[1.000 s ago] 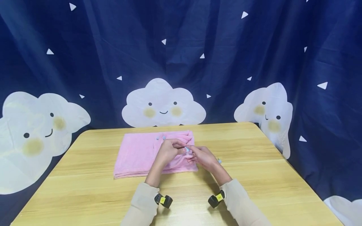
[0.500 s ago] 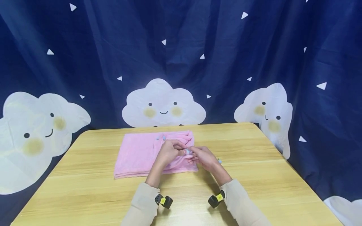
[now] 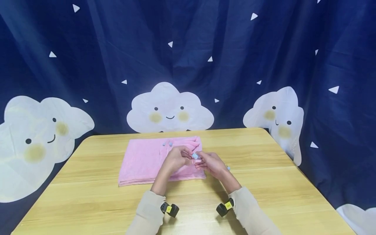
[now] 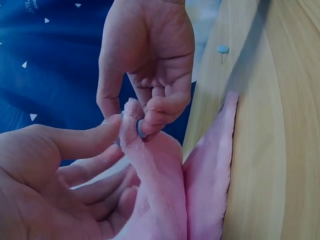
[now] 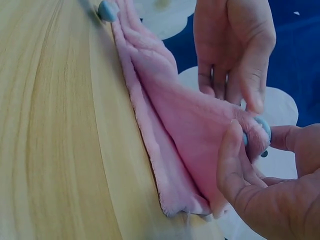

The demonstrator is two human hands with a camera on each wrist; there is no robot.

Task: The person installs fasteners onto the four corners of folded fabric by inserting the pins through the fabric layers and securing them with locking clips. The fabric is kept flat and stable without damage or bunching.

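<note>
A folded pink fleece blanket (image 3: 141, 160) lies on the table, its near right corner raised between my hands. Through this raised fold sits a light blue quilt pin (image 5: 263, 128), with blue showing on both sides of the cloth. My right hand (image 3: 212, 163) pinches the pin and fold, thumb on one side and index finger on the other. My left hand (image 3: 176, 158) is at the same fold, its thumb tip right beside the blue piece and its other fingers loosely bent below. A fingertip covers part of the pin in the left wrist view.
A similar blue pin (image 4: 223, 49) with a thin stem stands on the table, just right of my right hand. Two small blue pieces (image 3: 170, 144) show on the blanket's far part. The wooden table (image 3: 88, 202) ends at a dark blue curtain (image 3: 188, 71).
My left fingers have shifted slightly away from the fold, and more of the blue pin shows between my hands. My right hand stays nearly still.
</note>
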